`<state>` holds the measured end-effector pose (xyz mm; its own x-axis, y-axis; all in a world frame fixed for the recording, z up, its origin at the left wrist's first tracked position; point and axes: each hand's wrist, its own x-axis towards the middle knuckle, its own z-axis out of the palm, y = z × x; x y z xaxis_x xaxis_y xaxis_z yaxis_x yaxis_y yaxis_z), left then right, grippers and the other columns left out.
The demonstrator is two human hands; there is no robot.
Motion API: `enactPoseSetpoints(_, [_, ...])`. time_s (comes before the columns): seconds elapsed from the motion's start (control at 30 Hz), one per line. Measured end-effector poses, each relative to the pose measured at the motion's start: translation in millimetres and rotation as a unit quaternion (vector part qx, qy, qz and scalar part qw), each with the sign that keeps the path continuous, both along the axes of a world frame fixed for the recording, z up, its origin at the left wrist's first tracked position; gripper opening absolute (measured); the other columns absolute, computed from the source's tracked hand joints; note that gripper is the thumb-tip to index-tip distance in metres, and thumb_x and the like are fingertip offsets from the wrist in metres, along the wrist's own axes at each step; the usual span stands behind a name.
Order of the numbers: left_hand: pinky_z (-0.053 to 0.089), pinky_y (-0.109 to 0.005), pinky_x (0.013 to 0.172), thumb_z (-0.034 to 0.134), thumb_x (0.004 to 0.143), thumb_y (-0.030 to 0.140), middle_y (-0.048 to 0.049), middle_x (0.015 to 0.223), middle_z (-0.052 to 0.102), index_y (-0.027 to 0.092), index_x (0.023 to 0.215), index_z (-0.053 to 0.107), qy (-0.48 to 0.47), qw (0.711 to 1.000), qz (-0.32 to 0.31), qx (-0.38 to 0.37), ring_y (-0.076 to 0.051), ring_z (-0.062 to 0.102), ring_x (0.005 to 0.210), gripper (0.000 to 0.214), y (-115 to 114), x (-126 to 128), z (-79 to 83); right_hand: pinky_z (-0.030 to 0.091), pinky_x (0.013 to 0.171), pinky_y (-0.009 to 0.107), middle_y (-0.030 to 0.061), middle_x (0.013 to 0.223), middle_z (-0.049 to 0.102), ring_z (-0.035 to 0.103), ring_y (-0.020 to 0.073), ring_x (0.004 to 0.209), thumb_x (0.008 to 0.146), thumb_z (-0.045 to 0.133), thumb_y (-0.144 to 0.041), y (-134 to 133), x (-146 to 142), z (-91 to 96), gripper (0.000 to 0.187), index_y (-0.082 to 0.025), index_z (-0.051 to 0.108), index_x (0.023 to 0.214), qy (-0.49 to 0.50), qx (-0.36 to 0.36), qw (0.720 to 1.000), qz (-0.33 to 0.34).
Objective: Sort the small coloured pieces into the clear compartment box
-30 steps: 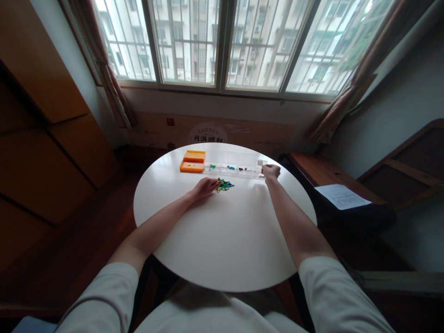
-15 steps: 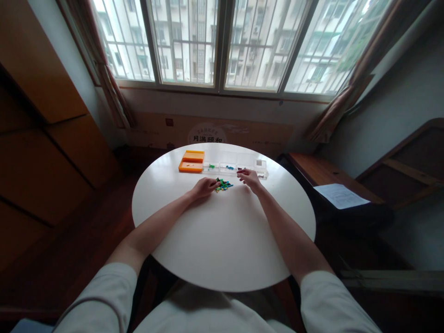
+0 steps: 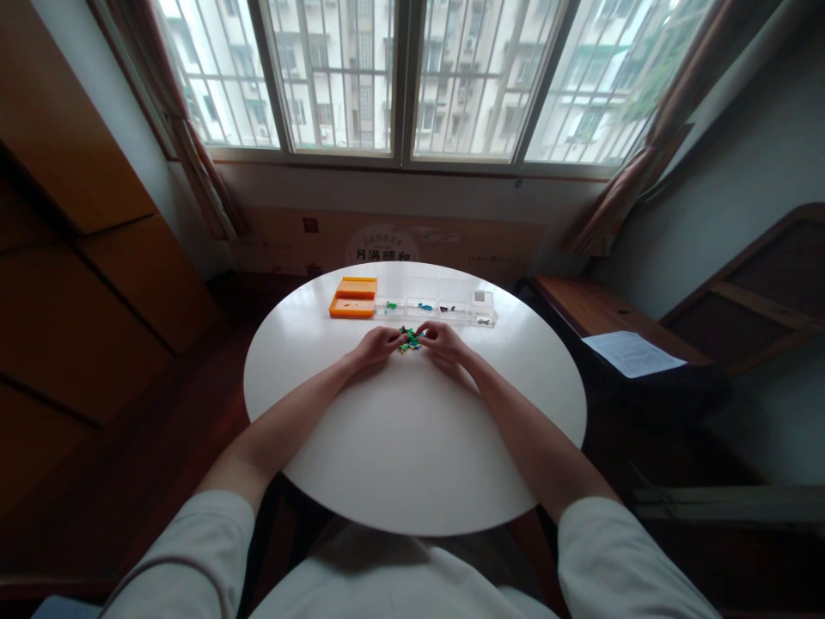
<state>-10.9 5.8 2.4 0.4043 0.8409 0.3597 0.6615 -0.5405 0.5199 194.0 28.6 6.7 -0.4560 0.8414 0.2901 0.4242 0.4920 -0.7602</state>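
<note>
A small pile of green, blue, yellow and dark plastic pieces (image 3: pixel 409 341) lies on the white round table (image 3: pixel 400 447). At its left edge rests my left hand (image 3: pixel 379 345), fingers curled and closed, the tips touching the pieces. My right hand (image 3: pixel 444 341) reaches the pile from the right with thumb and forefinger pinched together; whatever is between them is too small to see. Behind the pile stands a row of clear compartment boxes (image 3: pixel 405 316), holding green pieces (image 3: pixel 391 306), blue pieces (image 3: pixel 424 307), dark pieces (image 3: pixel 446 309) and pale pieces (image 3: pixel 483 321) in separate compartments.
An open orange box (image 3: pixel 353 312) with a few tiny pieces inside adjoins the row's left end. To the right, a paper sheet (image 3: pixel 632 353) lies by a wooden bench (image 3: pixel 599 314). A large cardboard panel (image 3: pixel 271 249) leans below the barred window.
My right hand has moved left and nearer to me, from the dark-piece compartment to the pile, its fingers closing. My left hand has stayed beside the pile. The view has shifted slightly.
</note>
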Motion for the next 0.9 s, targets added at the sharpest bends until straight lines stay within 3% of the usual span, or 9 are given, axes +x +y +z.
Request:
enactPoseSetpoints(0.2, [0.019, -0.02, 0.047, 0.039, 0.084, 0.046, 0.0034, 0.049, 0.039, 0.011, 0.058, 0.055, -0.003, 1.0, -0.003, 0.009, -0.007, 0.033, 0.05, 0.047, 0.3, 0.3, 1.4, 0.027, 0.045, 0.018, -0.0053, 0.052, 0.048, 0.039, 0.0067, 0.046, 0.065, 0.062, -0.035, -1.4, 2.5, 2.2, 0.025, -0.014, 0.059, 0.08, -0.026, -0.027, 0.999, 0.001])
enactPoseSetpoints(0.9, [0.019, -0.019, 0.048, 0.038, 0.083, 0.047, 0.0039, 0.049, 0.037, 0.011, 0.058, 0.053, -0.002, 1.0, 0.003, -0.002, -0.007, 0.033, 0.051, 0.046, -1.6, 0.5, 1.3, 0.029, 0.049, 0.02, -0.0016, 0.058, 0.054, 0.043, 0.0087, 0.052, 0.064, 0.061, -0.033, -1.5, -3.3, -0.8, 0.021, -0.014, 0.063, 0.074, -0.094, 0.034, 0.992, -0.075])
